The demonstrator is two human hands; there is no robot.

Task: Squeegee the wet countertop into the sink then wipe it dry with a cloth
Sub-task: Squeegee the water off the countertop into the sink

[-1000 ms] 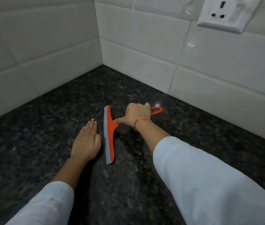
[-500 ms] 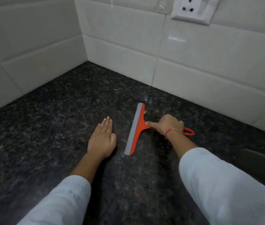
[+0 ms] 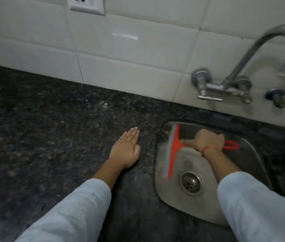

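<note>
My right hand [image 3: 208, 141] grips the handle of the orange squeegee [image 3: 174, 149], index finger stretched along its neck. The blade hangs over the steel sink [image 3: 199, 212], just past its left rim, blurred by motion. The handle's loop sticks out to the right of my fist. My left hand [image 3: 126, 151] lies flat, palm down and fingers together, on the dark speckled granite countertop [image 3: 50, 137], a little left of the sink. No cloth is in view.
A drain [image 3: 190, 183] sits in the sink's floor. A chrome tap [image 3: 239, 72] projects from the white tiled wall [image 3: 129, 55] above the sink. A socket plate [image 3: 85, 4] is on the wall at top left. The counter meets a side wall far left.
My right hand has dragged the squeegee rightward across the counter from the corner and over the sink's edge. The view has swung right with it. My left hand has stayed flat on the counter.
</note>
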